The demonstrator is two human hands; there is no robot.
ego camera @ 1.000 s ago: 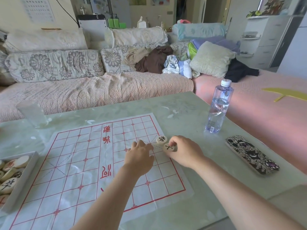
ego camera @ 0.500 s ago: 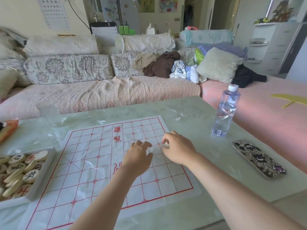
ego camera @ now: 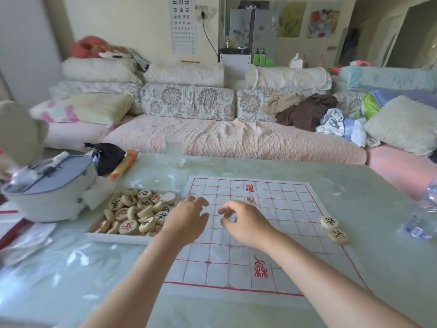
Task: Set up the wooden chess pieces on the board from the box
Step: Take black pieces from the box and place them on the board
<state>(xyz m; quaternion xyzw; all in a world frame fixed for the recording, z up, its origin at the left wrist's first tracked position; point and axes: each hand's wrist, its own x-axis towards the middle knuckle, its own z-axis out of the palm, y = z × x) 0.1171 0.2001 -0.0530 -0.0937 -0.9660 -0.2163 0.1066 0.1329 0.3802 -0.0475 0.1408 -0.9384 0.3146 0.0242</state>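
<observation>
You're hovering left hand [ego camera: 186, 221] and right hand [ego camera: 247, 224], empty and loose-fingered, near the left edge of the board [ego camera: 287, 209]; boxed pieces [ego camera: 128, 227] are looking light, slick: pinch rims.

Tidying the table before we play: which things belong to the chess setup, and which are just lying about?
Job: board, box of pieces, two placed pieces at its right edge.
Lying about: water bottle, white appliance, black pouch.

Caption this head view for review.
Two pieces sit at the board's right edge; left hand and right hand hover empty near the box.
</observation>
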